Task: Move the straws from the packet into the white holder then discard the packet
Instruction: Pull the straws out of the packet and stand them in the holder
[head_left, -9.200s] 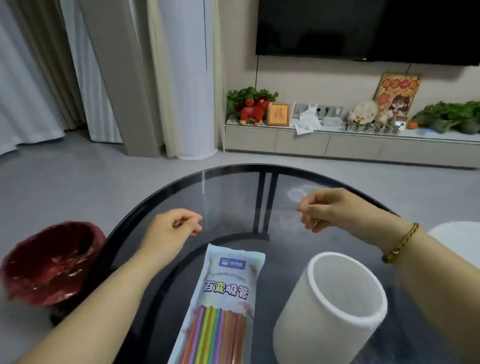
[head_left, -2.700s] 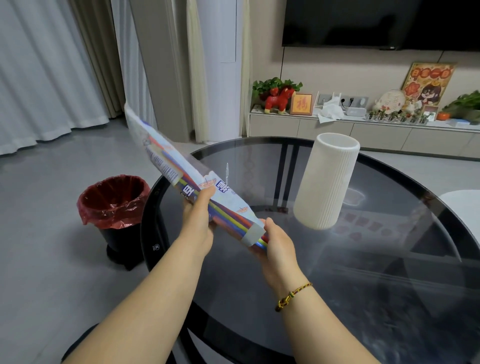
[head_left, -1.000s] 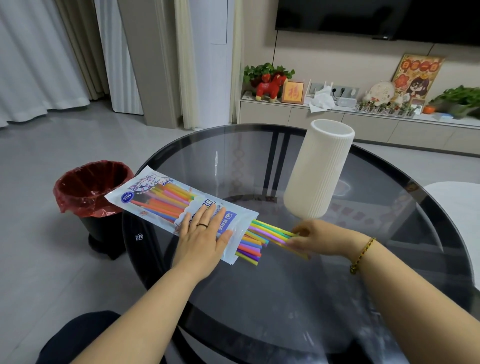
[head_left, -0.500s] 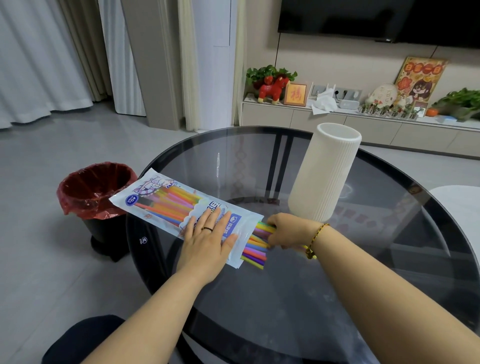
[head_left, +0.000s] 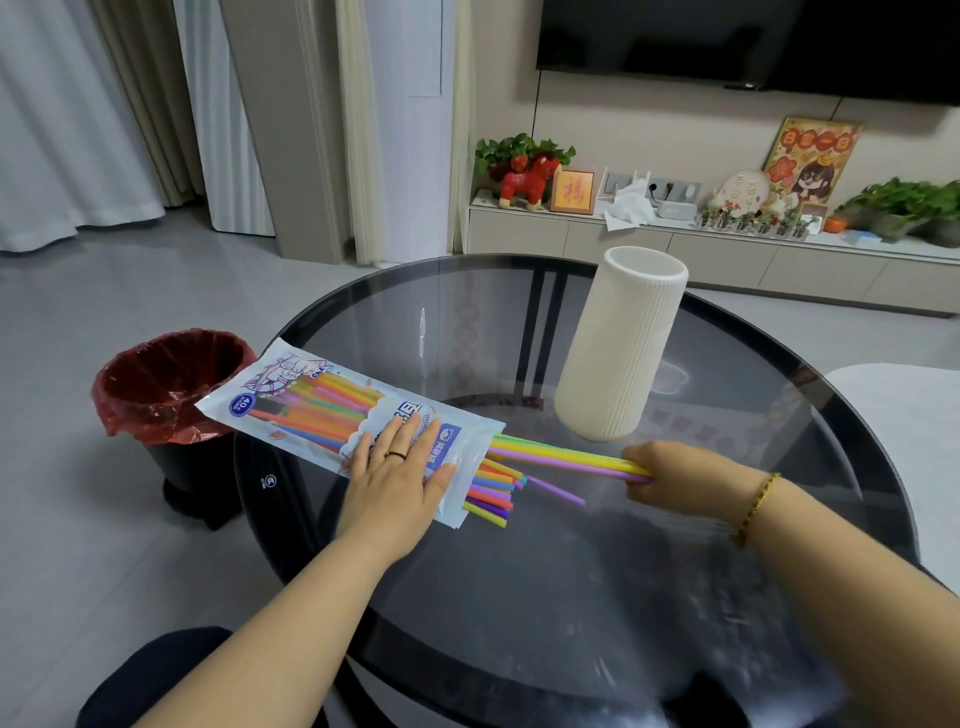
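The straw packet (head_left: 317, 410) lies flat on the round glass table (head_left: 597, 597), its open end facing right. My left hand (head_left: 397, 475) presses flat on that end, fingers straight. My right hand (head_left: 670, 475) grips a bunch of yellow and purple straws (head_left: 561, 454), drawn most of the way out to the right. More coloured straws (head_left: 491, 491) poke from the packet mouth, and one purple straw (head_left: 556, 491) lies loose on the glass. The white ribbed holder (head_left: 618, 348) stands upright just behind my right hand.
A black bin with a red liner (head_left: 166, 384) stands on the floor left of the table, beside the packet's far end. A white seat edge (head_left: 904, 415) shows at the right. A low cabinet with ornaments runs along the back wall.
My right hand has pulled to the right, drawing a bunch of straws out of the packet. My left hand stays pressed on the packet. A purple straw now lies loose on the glass.
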